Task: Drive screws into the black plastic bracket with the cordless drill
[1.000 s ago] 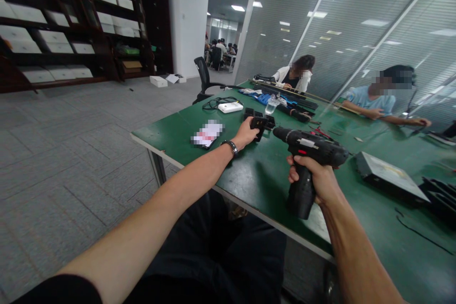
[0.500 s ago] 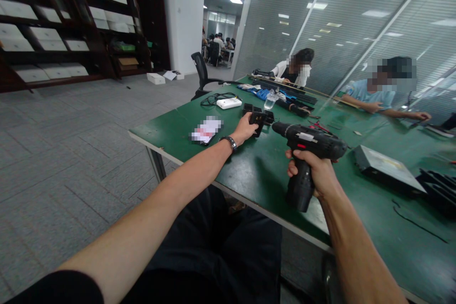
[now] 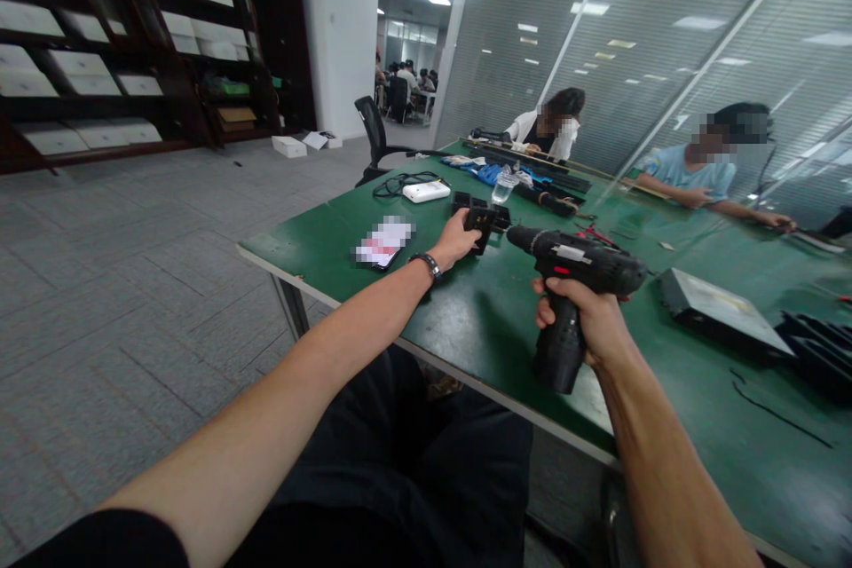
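So, the right hand (image 3: 595, 315) is curled snug round a pistol-shaped matte drill (image 3: 592, 264), the left hand (image 3: 458, 241) closed on a boxy black part (image 3: 482, 219) just off its nose, over a smooth green table (image 3: 459, 319); see-through cup (image 3: 504, 187) just beyond.

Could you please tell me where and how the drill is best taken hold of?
Probably by the handle, from the near right, where the right hand grips it: it extends below the body of the drill, leaving room to wrap around it, and the chuck points leftward, away from that side.
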Motion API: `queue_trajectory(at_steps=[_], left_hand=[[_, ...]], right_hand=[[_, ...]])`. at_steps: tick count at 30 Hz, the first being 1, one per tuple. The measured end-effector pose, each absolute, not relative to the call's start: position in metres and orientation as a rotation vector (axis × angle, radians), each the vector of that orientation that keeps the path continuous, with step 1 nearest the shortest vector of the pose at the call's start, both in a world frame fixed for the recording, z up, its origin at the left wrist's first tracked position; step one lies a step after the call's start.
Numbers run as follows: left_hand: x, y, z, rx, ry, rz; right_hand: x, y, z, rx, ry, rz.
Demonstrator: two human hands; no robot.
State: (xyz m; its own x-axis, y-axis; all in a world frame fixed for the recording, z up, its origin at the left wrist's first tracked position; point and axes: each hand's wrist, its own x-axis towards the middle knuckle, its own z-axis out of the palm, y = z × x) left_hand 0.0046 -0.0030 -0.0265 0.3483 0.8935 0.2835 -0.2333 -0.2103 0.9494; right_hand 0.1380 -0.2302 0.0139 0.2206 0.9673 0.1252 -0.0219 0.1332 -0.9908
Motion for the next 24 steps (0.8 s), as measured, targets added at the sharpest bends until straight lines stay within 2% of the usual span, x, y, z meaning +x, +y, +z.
queue_trajectory(at_steps=[24], left_hand=[[0.0053, -0.0003, -0.0284, 1.437, 0.660, 1.175]], right_hand=[[0.1408, -0.2299, 0.0115, -1.194, -1.086, 0.983]])
